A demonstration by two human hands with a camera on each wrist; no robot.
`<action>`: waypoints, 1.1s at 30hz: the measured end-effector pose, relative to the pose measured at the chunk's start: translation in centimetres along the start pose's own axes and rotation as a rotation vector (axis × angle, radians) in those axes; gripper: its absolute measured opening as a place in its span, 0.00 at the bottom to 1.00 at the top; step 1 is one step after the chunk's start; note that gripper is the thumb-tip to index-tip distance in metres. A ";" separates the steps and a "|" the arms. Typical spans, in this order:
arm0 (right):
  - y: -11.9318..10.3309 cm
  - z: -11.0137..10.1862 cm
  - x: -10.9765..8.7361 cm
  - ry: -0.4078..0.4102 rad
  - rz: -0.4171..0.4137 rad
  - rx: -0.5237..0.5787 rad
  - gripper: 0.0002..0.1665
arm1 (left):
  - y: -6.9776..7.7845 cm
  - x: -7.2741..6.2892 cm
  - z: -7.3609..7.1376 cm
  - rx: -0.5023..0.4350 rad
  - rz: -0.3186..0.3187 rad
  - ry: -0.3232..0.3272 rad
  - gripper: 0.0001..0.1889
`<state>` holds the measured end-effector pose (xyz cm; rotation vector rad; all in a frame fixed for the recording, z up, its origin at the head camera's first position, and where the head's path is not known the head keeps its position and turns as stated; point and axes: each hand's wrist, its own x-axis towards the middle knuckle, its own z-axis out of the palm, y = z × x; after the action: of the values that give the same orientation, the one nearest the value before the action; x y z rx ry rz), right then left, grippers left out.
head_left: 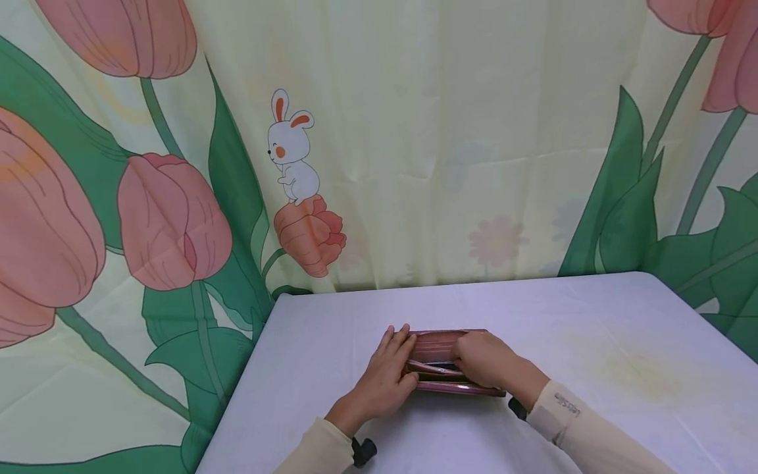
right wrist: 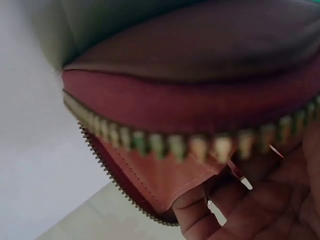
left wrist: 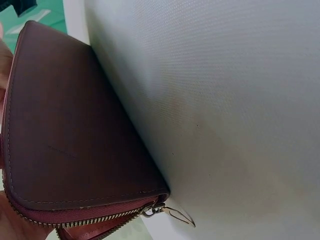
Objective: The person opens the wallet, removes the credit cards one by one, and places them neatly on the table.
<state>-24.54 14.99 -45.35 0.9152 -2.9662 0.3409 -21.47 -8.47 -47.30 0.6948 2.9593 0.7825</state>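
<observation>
A long zip-around wallet (head_left: 435, 343), brown outside and pink within, stands unzipped on the white-covered table, its mouth facing up. My left hand (head_left: 383, 376) grips its left end, thumb at the near edge and fingers spread against the far side. Bent at the knuckles, my right hand (head_left: 487, 359) reaches into the right half of the mouth, fingertips hidden inside. The right wrist view has the right hand's fingers (right wrist: 197, 215) at a pink inner divider (right wrist: 175, 180); whether they pinch anything is unclear. A metal zip pull (left wrist: 179, 216) hangs from the wallet's corner in the left wrist view.
The white cloth-covered table (head_left: 592, 342) extends around the wallet, with a faint yellowish stain at right. Behind it hangs a curtain (head_left: 414, 164) printed with tulips and a rabbit. Dark wrist devices (head_left: 364, 453) sit by both sleeves.
</observation>
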 end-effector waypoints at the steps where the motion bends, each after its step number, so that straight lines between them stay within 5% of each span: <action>1: -0.1 0.1 0.0 -0.004 0.005 -0.008 0.08 | 0.0 0.0 0.0 0.004 -0.003 -0.002 0.37; 8: -0.2 0.0 0.1 0.016 0.077 0.027 0.10 | 0.0 0.0 0.1 0.003 -0.003 -0.015 0.38; 13: 0.9 -0.8 -0.2 0.074 0.052 0.199 0.04 | 0.0 0.0 0.1 -0.018 -0.013 -0.033 0.38; 19: 2.9 -2.4 -0.8 0.165 -0.011 0.434 0.12 | -0.2 -0.1 -0.2 -0.016 -0.005 -0.025 0.38; 27: 6.2 -3.7 -2.2 0.307 0.135 0.639 0.17 | 0.0 -0.2 -0.3 -0.031 -0.019 -0.027 0.38; 33: 8.8 -3.7 -3.1 0.337 0.293 0.720 0.21 | -0.2 -0.1 -0.1 -0.028 -0.020 -0.032 0.38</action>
<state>-27.03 24.62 -43.73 0.3586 -2.6499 1.4667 -21.49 -8.70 -47.27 0.6693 2.9163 0.8028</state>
